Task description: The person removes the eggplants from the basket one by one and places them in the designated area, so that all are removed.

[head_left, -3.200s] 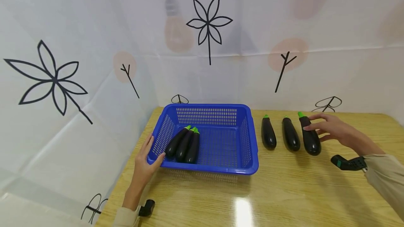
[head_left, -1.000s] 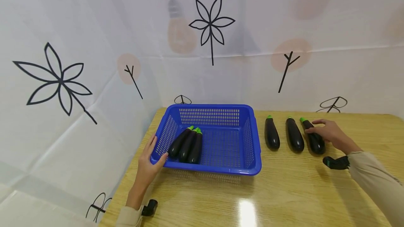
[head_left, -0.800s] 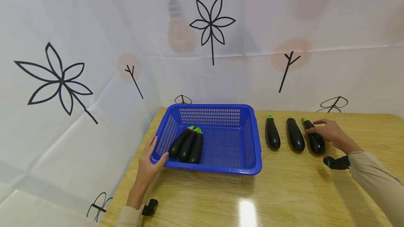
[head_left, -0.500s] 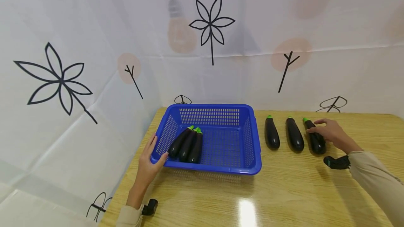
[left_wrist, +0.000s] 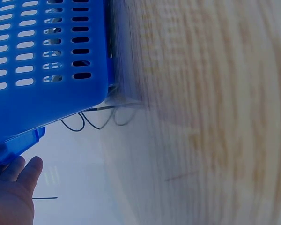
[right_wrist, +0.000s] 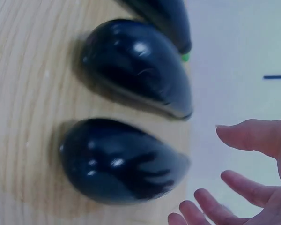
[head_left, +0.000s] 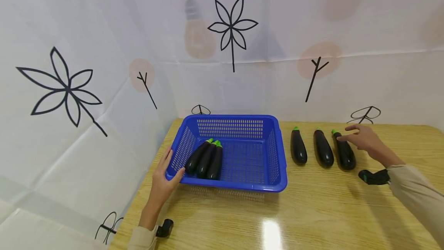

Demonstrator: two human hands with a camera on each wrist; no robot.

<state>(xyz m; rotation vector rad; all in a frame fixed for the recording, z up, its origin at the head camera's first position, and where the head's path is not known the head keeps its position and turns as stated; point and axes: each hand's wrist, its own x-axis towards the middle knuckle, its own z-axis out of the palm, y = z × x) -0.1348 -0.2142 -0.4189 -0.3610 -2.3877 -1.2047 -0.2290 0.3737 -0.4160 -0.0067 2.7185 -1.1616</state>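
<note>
My left hand [head_left: 162,180] rests at the front left corner of a blue plastic basket [head_left: 239,186], fingers along its left side and thumb on the front rim. In the left wrist view, the fingertips [left_wrist: 30,173] touch the rim from outside. Three dark eggplants [head_left: 204,160] with green stems lie side by side in the basket's left part. To its right on the table stand in a row a left eggplant [head_left: 298,147], a middle eggplant [head_left: 324,149] and a right eggplant [head_left: 345,153]. My right hand [head_left: 365,141] hovers by the right eggplant's stem end, fingers apart and holding nothing.
The wooden table [head_left: 222,223] runs back to a white patterned cloth [head_left: 270,88], which also hangs along the left side. Each wrist carries a black camera, such as the right wrist camera [head_left: 374,177].
The right eggplant was in my right hand above the table; it now lies beside the other two. My right hand has let go and lifted slightly up and right. My left hand stays put.
</note>
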